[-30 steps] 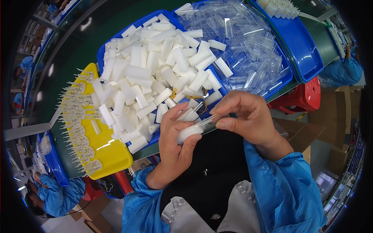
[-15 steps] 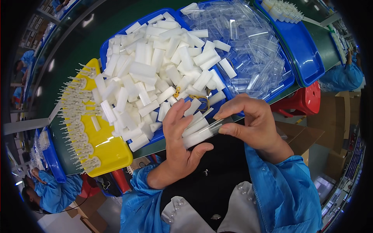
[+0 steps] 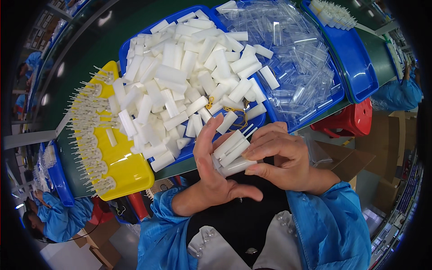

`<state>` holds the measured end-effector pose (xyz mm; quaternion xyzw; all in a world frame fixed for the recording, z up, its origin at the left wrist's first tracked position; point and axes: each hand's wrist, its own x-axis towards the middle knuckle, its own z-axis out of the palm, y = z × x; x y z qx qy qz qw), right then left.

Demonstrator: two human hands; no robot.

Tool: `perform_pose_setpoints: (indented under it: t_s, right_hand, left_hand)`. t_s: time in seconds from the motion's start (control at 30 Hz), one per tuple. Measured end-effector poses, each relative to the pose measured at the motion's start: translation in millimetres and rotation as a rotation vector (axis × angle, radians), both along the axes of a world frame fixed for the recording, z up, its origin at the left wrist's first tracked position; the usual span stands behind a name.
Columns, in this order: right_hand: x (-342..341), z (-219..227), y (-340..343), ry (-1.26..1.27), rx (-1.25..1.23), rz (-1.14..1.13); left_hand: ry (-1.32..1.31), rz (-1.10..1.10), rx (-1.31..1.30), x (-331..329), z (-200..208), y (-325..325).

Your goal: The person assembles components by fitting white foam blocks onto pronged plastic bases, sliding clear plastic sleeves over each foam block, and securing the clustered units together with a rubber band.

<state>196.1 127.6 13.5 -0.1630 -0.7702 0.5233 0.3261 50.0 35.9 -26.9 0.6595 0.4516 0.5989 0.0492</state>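
Note:
My left hand (image 3: pixel 210 168) cradles several white foam pieces (image 3: pixel 231 147) against its palm and fingers, with the thumb stretched out to the side. Thin pale rods (image 3: pixel 249 130) stick out from among these pieces at the far end. My right hand (image 3: pixel 282 153) pinches the end of the nearest foam piece (image 3: pixel 237 167) between thumb and fingers. Whether a clear plastic sleeve surrounds that piece is hard to make out. Just beyond both hands, a blue tray (image 3: pixel 184 155) is heaped with loose white foam pieces (image 3: pixel 173 81), with yellow rubber bands (image 3: pixel 238 114) at its near edge.
Clear plastic sleeves (image 3: pixel 297 58) fill another blue tray (image 3: pixel 341 85) on the right. Farther right, a blue tray (image 3: pixel 360 72) bears white bristly parts (image 3: pixel 333 14). A yellow tray (image 3: pixel 135 177) with rows of spiky parts (image 3: pixel 87 135) lies left. Red stool (image 3: pixel 351 119) and cardboard boxes (image 3: pixel 378 144) stand below.
My right hand has shifted its pinch from a clear plastic end onto the foam piece, nearer my left palm. The held foam pieces have turned, showing more of their length.

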Motion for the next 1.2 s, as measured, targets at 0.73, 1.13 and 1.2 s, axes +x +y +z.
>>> perform_pose_setpoints:
  t_s: [0.73, 1.13, 1.2]
  right_hand:
    - [4, 4, 11, -0.044, -0.364, 0.003]
    - [6, 1, 9, -0.030, -0.674, 0.063]
    - [9, 5, 16, -0.165, -0.235, 0.050]
  left_hand:
    - [-0.462, -0.244, -0.448, 3, 8, -8]
    - [-0.269, -0.130, -0.444, 5, 11, -4]
    - [-0.359, -0.178, -0.490, 3, 9, -5]
